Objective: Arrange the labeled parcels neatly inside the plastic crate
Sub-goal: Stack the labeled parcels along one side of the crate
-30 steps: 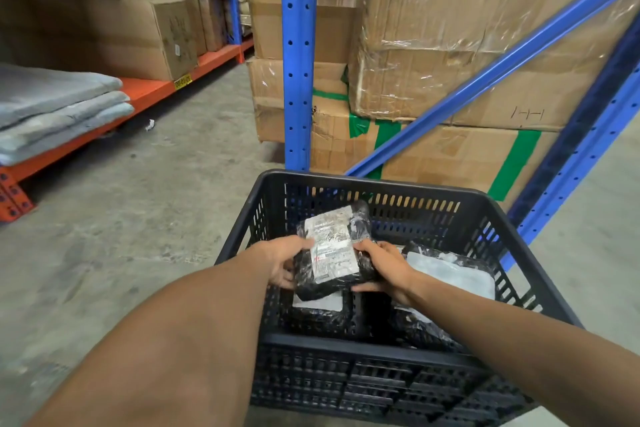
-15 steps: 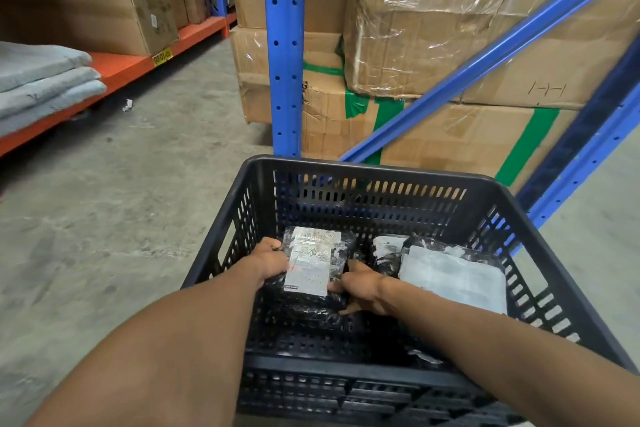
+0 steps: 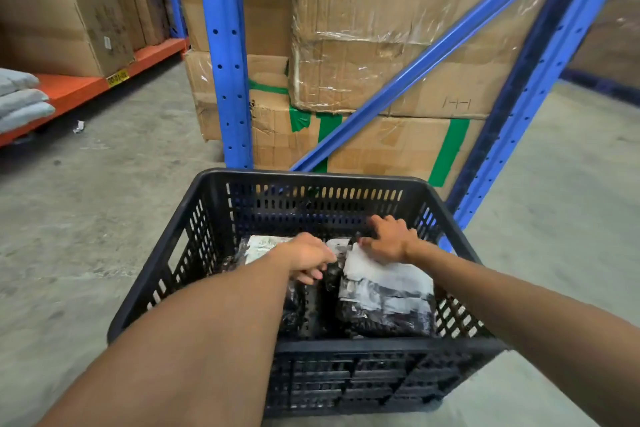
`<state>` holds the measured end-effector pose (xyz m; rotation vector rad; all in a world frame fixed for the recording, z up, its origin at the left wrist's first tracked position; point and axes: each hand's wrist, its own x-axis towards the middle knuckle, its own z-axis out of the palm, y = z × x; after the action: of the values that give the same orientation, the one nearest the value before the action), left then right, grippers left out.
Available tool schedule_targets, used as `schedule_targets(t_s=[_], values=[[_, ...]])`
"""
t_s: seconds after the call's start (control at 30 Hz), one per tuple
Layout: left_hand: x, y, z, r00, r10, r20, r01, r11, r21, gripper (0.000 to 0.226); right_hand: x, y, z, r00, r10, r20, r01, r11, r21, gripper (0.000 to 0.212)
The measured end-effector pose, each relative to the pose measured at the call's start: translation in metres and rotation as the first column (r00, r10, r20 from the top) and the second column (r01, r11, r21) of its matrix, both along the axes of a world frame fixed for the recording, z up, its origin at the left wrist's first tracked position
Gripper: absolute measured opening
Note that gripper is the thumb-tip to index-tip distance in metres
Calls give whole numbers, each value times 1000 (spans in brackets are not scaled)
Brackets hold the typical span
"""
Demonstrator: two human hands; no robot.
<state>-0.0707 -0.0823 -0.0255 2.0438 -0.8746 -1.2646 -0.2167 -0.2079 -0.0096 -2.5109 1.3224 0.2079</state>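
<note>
A black slotted plastic crate (image 3: 313, 177) stands on the concrete floor in front of me. A small black parcel with a white label (image 3: 260, 247) lies inside at the left. A larger black parcel with a big white label (image 3: 389, 282) lies at the right, and a narrow dark parcel (image 3: 335, 253) sits between them. My left hand (image 3: 306, 258) hangs over the gap beside the small parcel with its fingers curled downward; what they touch is hidden. My right hand (image 3: 388, 238) rests on the far end of the large parcel, thumb on the label and fingers over its edge.
Blue rack uprights (image 3: 225, 55) and a diagonal brace (image 3: 433, 52) rise right behind the crate, with stacked cardboard boxes (image 3: 381, 45) behind them. An orange shelf (image 3: 69, 88) with boxes and grey folded pads (image 3: 20, 104) runs along the left.
Both hands lowered the small parcel into the crate's left side and let it go. My right hand then moved to the far end of the large parcel, and my left hand shifted toward the middle gap.
</note>
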Motion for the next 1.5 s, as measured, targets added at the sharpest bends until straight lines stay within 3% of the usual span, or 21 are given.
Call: schedule_targets(t_s=[0.07,0.13,0.2,0.3,0.4,0.5,0.6,0.67,0.73,0.8,0.87,0.9,1.0,1.13,1.2,1.3,1.4,1.5], values=[[-26,-6,0,989,-82,-127,97,989,115,34,-28,-12,-4,990,-7,-143,22,994,105,83],[-39,-13,-2,988,-87,-126,107,981,162,41,-45,-18,-4,990,43,-134,-19,984,175,94],[-45,-16,-2,989,-43,-139,68,981,182,43,-49,-18,5,996,64,-63,-52,983,174,94],[-39,-6,3,939,101,-330,-33,978,205,42,-44,-13,22,991,72,115,-86,988,125,73],[-18,9,9,791,214,-573,-105,971,216,41,-37,5,35,952,99,289,-142,981,133,72],[8,22,13,562,334,-756,-139,940,312,73,-29,23,50,866,240,439,-277,961,21,69],[27,29,18,405,257,-878,-53,965,258,106,-22,37,64,766,378,520,-338,925,-175,69],[36,31,26,346,190,-919,-146,978,147,100,-18,50,63,701,536,471,-395,841,-370,67],[43,38,35,415,158,-896,-237,970,61,79,-13,64,53,620,712,329,-477,675,-563,63],[49,49,35,534,158,-831,-271,962,9,76,-10,73,44,563,803,198,-556,544,-628,59],[54,60,29,592,160,-790,-297,955,-29,75,-8,75,38,525,841,132,-639,492,-591,61],[57,65,27,602,157,-783,-316,947,-54,73,-6,76,35,529,835,150,-665,518,-539,63],[65,73,25,608,183,-773,-391,916,-90,73,-1,76,34,622,632,463,-573,770,-281,63],[79,83,26,604,184,-776,-397,913,-93,76,13,60,34,684,298,666,-360,932,-48,63],[84,88,25,615,171,-770,-377,921,-96,71,20,53,34,718,89,690,-319,924,212,74],[91,91,23,633,180,-753,-374,923,-94,66,29,45,28,773,-66,631,-348,788,508,66],[95,89,18,603,238,-761,-478,872,-106,61,37,45,17,758,-185,626,-329,720,611,55],[99,79,16,558,283,-780,-594,793,-137,71,51,53,1,669,-360,650,-211,747,631,53]])
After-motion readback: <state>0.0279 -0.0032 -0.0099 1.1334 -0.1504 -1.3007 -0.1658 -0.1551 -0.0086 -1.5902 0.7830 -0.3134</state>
